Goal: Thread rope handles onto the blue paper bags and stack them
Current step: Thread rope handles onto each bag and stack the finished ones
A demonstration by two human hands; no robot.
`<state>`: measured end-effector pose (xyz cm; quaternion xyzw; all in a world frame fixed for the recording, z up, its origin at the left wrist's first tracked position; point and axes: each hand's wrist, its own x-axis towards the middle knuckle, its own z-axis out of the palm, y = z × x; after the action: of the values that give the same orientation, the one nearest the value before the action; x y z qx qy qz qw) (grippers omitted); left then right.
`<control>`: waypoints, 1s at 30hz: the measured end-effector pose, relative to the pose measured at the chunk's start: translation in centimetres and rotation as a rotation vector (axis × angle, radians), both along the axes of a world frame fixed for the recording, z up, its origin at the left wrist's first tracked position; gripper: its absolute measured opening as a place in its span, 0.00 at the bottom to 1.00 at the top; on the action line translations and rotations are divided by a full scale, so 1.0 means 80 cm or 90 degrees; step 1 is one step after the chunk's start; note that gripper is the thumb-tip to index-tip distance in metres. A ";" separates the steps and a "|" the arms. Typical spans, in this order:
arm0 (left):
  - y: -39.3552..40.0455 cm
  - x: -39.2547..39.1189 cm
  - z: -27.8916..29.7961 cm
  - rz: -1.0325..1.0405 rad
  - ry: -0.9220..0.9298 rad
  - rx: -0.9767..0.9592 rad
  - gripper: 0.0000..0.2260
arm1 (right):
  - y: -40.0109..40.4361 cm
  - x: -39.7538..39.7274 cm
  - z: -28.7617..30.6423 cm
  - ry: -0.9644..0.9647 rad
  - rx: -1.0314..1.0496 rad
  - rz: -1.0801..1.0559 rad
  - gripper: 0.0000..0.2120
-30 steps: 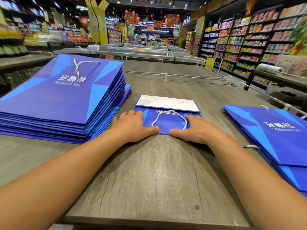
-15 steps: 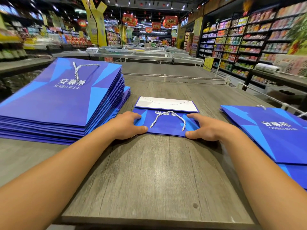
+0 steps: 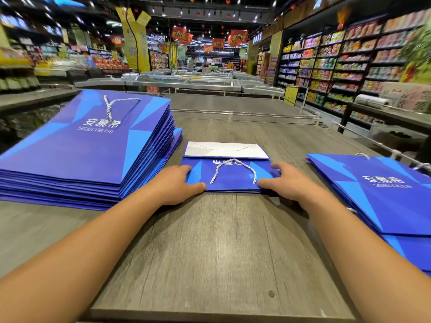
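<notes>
A folded blue paper bag [image 3: 229,177] lies flat at the middle of the grey wooden table [image 3: 210,248]. A white-and-blue rope handle [image 3: 234,169] loops across its top face, and its white bottom flap [image 3: 224,149] is folded out on the far side. My left hand [image 3: 176,184] grips the bag's near left corner, thumb on the near edge. At the near right corner my right hand [image 3: 285,183] holds it the same way, fingers curled over the side.
A tall stack of blue bags with handles [image 3: 81,150] fills the table's left side. A lower stack of blue bags [image 3: 382,194] lies at the right edge. Freezer cases [image 3: 186,81] and shop shelves [image 3: 338,64] stand beyond the table.
Both hands slid apart from the bag's near middle to its outer near corners, and their fingers curled round the sides. The bag stays in place.
</notes>
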<state>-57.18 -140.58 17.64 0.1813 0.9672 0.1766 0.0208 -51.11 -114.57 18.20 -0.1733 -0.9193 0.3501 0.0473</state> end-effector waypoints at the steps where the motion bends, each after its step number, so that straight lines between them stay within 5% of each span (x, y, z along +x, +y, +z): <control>1: -0.001 0.000 0.000 0.002 0.001 0.010 0.34 | 0.000 -0.002 0.000 0.037 -0.043 -0.008 0.34; 6: -0.001 0.006 0.001 0.020 0.014 0.112 0.33 | 0.005 -0.011 0.002 0.215 -0.336 -0.087 0.25; 12: 0.002 0.007 0.002 0.034 0.057 0.262 0.32 | 0.014 -0.015 -0.002 0.250 -0.355 -0.210 0.24; 19: 0.000 0.002 0.004 0.047 0.122 0.356 0.24 | 0.008 -0.013 -0.002 0.125 -0.455 -0.119 0.16; 25: 0.000 0.010 0.013 0.047 0.221 0.464 0.04 | 0.009 -0.007 0.011 0.206 -0.616 -0.097 0.08; 30: -0.004 0.013 0.024 0.057 0.263 0.601 0.05 | 0.005 0.000 0.021 0.240 -0.734 -0.051 0.08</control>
<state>-56.13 -140.86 19.59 0.1603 0.7729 0.5552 -0.2622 -51.10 -114.17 19.90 -0.1403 -0.5500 0.8144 0.1209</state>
